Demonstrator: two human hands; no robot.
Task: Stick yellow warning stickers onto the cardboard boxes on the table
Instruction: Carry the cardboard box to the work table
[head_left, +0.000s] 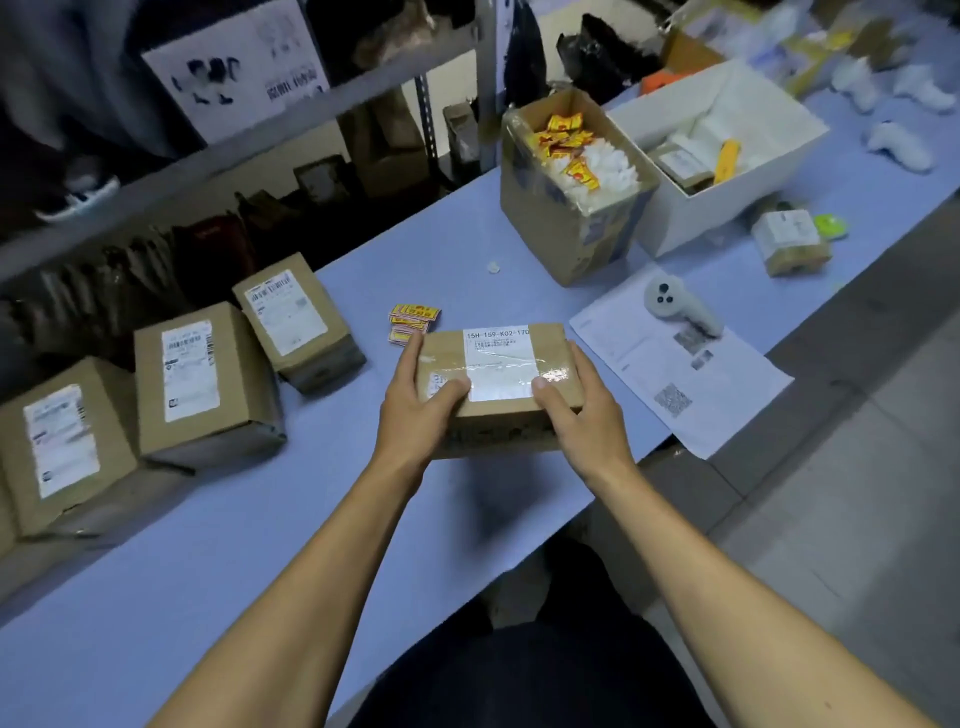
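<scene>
Gripping the cardboard box (498, 384): left hand (421, 410) and right hand (582, 410), thumbs on top.

Left hand (415, 400) and right hand (582, 410) hide both ends of the held box (498, 374). Its label (501, 364) print is mostly unreadable. The leftmost box (57, 447) is cropped; shelf (208, 156) contents are blurred.
</scene>
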